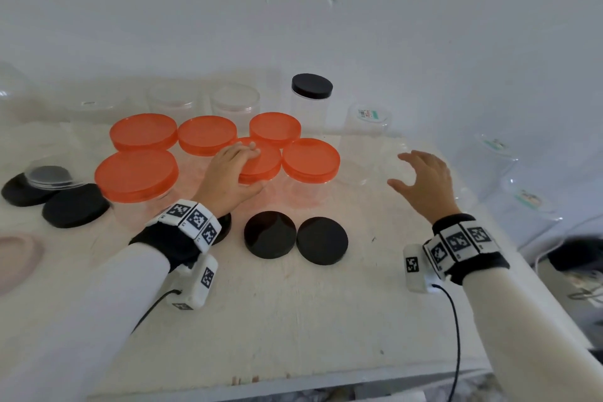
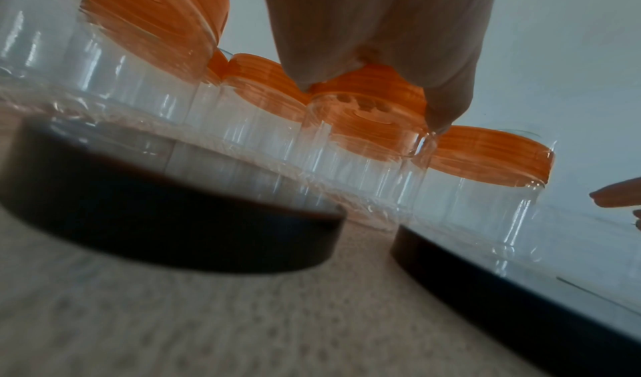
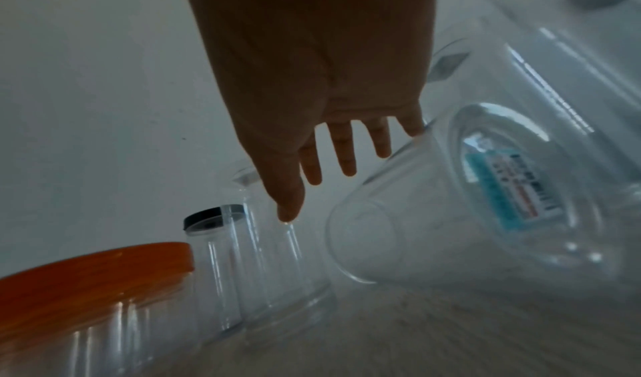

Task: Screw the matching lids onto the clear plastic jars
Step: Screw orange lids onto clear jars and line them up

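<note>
One orange lid (image 1: pixel 257 161) half-hidden under left hand (image 1: pixel 228 174)

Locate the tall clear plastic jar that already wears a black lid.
In the head view, the tall clear plastic jar with a black lid stands at the table's back, near the wall, just right of the rear orange-lidded jar.

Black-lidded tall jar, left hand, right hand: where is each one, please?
Black-lidded tall jar (image 1: pixel 311 85), head view, on its lid.
Left hand (image 1: pixel 230 175), head view, back of hand.
Right hand (image 1: pixel 426 180), head view, back of hand.
</note>
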The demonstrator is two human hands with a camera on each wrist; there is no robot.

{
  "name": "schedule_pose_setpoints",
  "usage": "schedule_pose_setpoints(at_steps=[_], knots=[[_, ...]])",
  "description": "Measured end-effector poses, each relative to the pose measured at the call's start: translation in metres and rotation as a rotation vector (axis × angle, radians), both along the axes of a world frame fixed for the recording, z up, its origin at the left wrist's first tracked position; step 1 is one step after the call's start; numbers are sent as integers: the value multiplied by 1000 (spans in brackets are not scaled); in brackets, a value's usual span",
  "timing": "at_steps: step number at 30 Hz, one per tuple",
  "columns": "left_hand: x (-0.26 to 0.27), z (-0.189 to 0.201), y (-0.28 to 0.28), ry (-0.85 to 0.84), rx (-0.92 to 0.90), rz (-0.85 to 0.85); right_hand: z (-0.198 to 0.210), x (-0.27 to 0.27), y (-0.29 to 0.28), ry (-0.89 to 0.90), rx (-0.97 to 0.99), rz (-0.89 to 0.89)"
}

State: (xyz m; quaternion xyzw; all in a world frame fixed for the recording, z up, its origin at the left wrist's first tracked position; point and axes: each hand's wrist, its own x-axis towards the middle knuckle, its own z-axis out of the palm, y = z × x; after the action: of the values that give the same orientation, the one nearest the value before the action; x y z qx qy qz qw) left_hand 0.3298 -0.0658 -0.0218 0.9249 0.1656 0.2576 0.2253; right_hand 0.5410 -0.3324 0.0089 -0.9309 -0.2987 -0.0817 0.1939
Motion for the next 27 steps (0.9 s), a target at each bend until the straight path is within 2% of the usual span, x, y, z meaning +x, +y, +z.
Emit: schedule_pose_setpoints(at_steps=[3,13,15,18,27], knots=[[0,0,0,-4,-18,1,-2,2,-2,51,-86,-48],[0,2,0,21,4,18,0,-1,4,-92,-271,-89],[0,2,0,23,3,18,0,-4,4,-63,-307,-96],[0,3,-1,21,6,18,1,-8,4,23,-298,-73],[-1,4,-3,33,27,27,4,-31,-2,67,-263,-66]])
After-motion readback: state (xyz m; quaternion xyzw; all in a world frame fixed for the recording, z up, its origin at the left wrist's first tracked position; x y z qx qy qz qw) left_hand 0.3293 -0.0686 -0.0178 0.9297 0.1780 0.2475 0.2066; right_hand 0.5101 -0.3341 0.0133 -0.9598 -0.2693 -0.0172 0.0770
